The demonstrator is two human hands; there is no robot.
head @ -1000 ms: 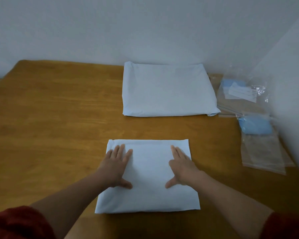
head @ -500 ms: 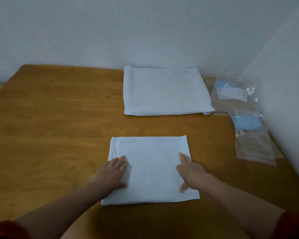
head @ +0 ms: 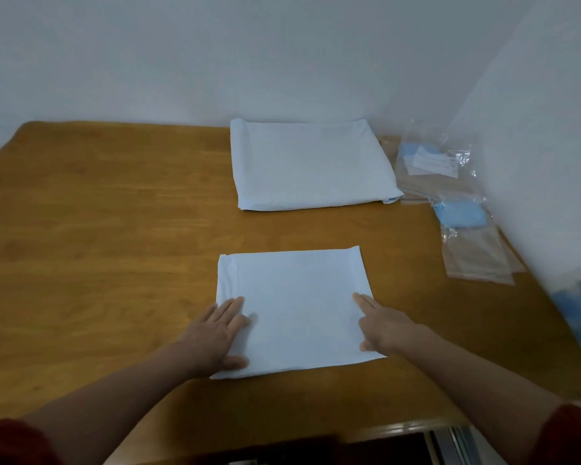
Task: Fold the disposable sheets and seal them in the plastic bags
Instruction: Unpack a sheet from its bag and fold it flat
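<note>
Flat hands (head: 215, 333) on folded sheet (head: 296, 307)

Near sheet (head: 296, 307) lies before far sheet (head: 311, 166) on the table (head: 98, 229) — plastic bags (head: 470, 250) at right (by the wall (head: 534, 146)).

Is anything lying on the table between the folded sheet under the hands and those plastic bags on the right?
Nothing visible. Only bare table lies between the near sheet and the bags by the right wall. The far sheet sits farther back, off that path. The left hand and right hand rest flat on it.
</note>
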